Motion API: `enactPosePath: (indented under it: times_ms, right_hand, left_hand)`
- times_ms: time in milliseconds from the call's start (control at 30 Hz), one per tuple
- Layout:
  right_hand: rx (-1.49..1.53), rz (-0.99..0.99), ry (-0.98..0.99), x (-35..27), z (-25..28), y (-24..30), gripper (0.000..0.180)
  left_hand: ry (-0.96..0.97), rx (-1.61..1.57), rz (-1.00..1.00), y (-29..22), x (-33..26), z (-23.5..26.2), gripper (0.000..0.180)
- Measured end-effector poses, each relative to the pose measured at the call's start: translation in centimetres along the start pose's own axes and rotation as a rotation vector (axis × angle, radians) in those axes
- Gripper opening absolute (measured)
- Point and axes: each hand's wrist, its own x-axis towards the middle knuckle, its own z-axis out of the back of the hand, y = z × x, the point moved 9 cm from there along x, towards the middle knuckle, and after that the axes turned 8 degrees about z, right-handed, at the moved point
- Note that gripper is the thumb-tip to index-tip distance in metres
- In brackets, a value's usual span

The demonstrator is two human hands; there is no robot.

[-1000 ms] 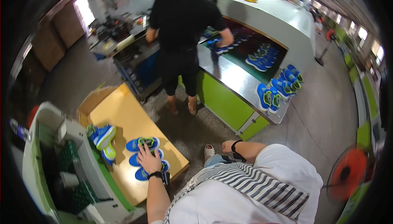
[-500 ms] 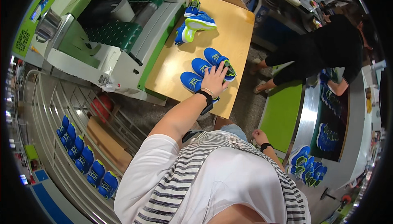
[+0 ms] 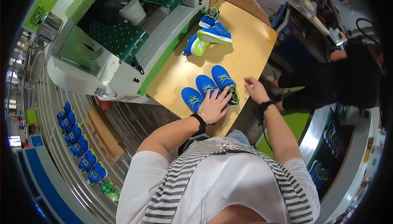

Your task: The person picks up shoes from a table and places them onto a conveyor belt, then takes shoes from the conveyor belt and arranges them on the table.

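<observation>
Three blue sports shoes with yellow-green laces stand side by side on the wooden table: a left shoe (image 3: 191, 97), a middle shoe (image 3: 204, 84) and a right shoe (image 3: 221, 75). My left hand (image 3: 212, 108) lies over their heel ends, fingers spread, hiding part of them. Something dark shows inside the right shoe's opening. My right hand (image 3: 255, 90) hovers by the table's right edge, apart from the shoes; its fingers are loosely bent, and nothing shows in them. Farther back on the table, a blue shoe (image 3: 221, 34) rests tilted against others, its pale green-edged sole partly showing.
The wooden table (image 3: 249, 31) has a raised back board. At its left stands a machine with a green perforated belt (image 3: 118, 39). A metal rack (image 3: 53, 142) at lower left holds several blue shoes (image 3: 77, 138). To the right, a person in black (image 3: 348, 76) stands beside a conveyor carrying shoes.
My right hand has risen from beside my body to the table's right edge. The left hand stays over the three shoes. The view has shifted, and the person in black has moved.
</observation>
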Motion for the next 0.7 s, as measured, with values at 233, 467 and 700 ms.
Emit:
enactPosePath:
  times_ms: [233, 467, 700]
  right_hand:
    - [-0.235, 0.273, 0.111, 23.7, 1.0, 2.7, 0.086]
    - [-0.418, 0.431, 0.427, 27.9, -2.7, 7.3, 0.094]
    - [-0.223, 0.634, 0.123, 16.3, -1.5, 5.9, 0.05]
  left_hand:
    - [0.014, -0.087, 0.069, 0.7, 0.9, 0.5, 0.061]
    - [0.032, -0.146, 0.138, 1.1, 0.4, 0.5, 0.057]
    - [-0.005, -0.352, 0.212, 1.8, 1.1, 1.0, 0.064]
